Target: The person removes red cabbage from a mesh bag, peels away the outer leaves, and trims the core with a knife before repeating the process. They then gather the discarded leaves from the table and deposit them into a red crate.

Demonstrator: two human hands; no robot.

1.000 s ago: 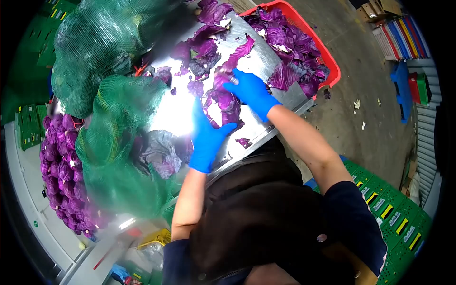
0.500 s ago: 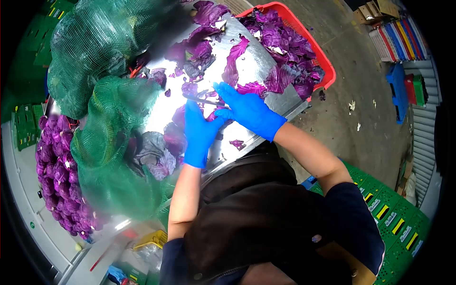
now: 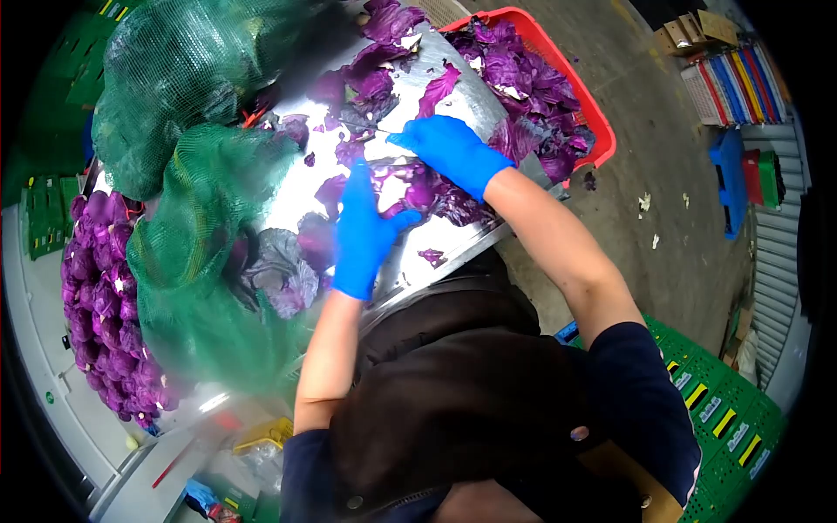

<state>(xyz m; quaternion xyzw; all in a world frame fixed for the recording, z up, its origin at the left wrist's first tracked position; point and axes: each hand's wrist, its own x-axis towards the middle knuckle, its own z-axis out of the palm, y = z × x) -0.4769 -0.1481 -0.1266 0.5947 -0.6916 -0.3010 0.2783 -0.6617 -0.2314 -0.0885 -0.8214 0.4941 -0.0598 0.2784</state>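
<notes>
My right hand (image 3: 455, 155), in a blue glove, is closed around a knife (image 3: 368, 130); its thin blade points left over the metal table (image 3: 301, 205). My left hand (image 3: 362, 235), also gloved in blue, lies with fingers stretched and thumb apart at the left side of a purple cabbage (image 3: 417, 188). Pale patches show on that cabbage, and its right part is under my right wrist. Loose purple leaves (image 3: 438, 90) are scattered beyond my hands. A dull outer leaf (image 3: 283, 270) rests left of my left wrist.
A red crate (image 3: 602, 131) full of cabbage leaves stands beyond the table's right edge. Green net sacks (image 3: 187, 87) cover the left side, one slack (image 3: 196, 253). Many purple cabbages (image 3: 103, 322) are heaped at far left. Green crates (image 3: 724, 410) stand behind my right elbow.
My right hand has lifted the knife up and away from my left hand, uncovering the cabbage between them. My left hand has stayed nearly in place.
</notes>
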